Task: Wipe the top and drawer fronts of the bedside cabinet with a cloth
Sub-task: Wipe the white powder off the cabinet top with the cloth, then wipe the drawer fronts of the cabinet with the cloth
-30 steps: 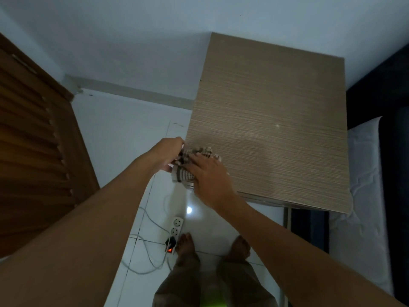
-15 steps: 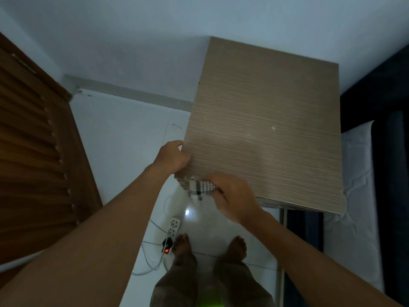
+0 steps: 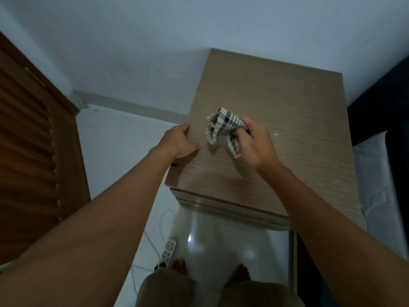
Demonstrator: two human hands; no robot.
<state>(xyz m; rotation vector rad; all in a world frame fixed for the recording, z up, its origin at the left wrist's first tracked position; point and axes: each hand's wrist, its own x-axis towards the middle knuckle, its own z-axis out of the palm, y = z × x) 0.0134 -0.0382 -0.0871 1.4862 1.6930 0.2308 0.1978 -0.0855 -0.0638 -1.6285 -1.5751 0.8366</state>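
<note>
The bedside cabinet (image 3: 287, 120) has a light wood-grain top and stands against the white wall. Its drawer front (image 3: 221, 207) shows only as a thin strip under the near edge. My right hand (image 3: 254, 142) holds a bunched checked cloth (image 3: 223, 127) above the middle of the top; whether the cloth touches the top I cannot tell. My left hand (image 3: 179, 140) rests at the top's left edge, fingers loosely curled, holding nothing.
A brown louvred door (image 3: 33, 162) fills the left side. A white power strip (image 3: 169, 251) with cables lies on the glossy floor by my bare feet (image 3: 179, 265). A dark bed frame with a white mattress (image 3: 380, 185) stands right of the cabinet.
My right hand has lifted the cloth from the near left corner to over the middle of the top. My left hand slid along the left edge, further back.
</note>
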